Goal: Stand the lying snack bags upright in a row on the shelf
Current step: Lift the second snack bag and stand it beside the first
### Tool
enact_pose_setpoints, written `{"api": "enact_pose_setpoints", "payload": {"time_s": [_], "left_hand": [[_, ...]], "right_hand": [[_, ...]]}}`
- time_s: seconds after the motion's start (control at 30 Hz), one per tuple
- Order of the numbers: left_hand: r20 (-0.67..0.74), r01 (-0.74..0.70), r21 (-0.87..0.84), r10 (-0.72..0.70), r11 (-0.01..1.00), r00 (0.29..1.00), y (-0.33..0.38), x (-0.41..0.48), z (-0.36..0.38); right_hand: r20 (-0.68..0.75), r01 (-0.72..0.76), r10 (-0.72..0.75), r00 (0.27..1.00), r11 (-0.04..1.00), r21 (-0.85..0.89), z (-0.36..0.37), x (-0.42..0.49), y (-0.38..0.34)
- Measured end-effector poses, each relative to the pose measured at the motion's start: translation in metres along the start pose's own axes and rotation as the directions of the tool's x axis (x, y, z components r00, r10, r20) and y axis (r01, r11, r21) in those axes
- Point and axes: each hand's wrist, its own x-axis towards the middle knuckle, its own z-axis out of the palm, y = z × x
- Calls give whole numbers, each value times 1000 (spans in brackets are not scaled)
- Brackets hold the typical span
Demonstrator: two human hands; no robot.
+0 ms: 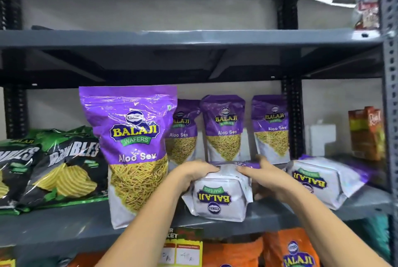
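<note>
A purple-and-white Aloo Sev bag lies flat at the front of the grey shelf, its white base facing me. My left hand grips its left side and my right hand grips its right side. A second lying bag rests to the right. One large Aloo Sev bag stands upright at the shelf front, left of my hands. Three more stand upright behind: one, another, and a third.
Green-and-black chip bags lean at the left. An orange carton and a white box sit at the back right by the perforated post. Orange bags and a price label lie below.
</note>
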Motion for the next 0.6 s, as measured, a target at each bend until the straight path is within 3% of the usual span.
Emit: {"api": "enact_pose_setpoints", "payload": {"time_s": [0.1,0.3,0.47,0.6], "left_hand": [[-130,-115,64,122,991,984,1,2,1],[-378,-363,-110,299,925,876,2,9,3],[-544,-486,170,493,857,679,-1,14,12],[-569,-435,335,548,836,614,-13,24,19]], "right_hand": [[9,65,-66,998,995,82,-3,9,-5],[-36,247,-245,969,967,68,-6,23,-26],[-89,358,-348,933,922,149,5,52,-34],[-83,393,-385,919,904,168,17,78,-23]]}}
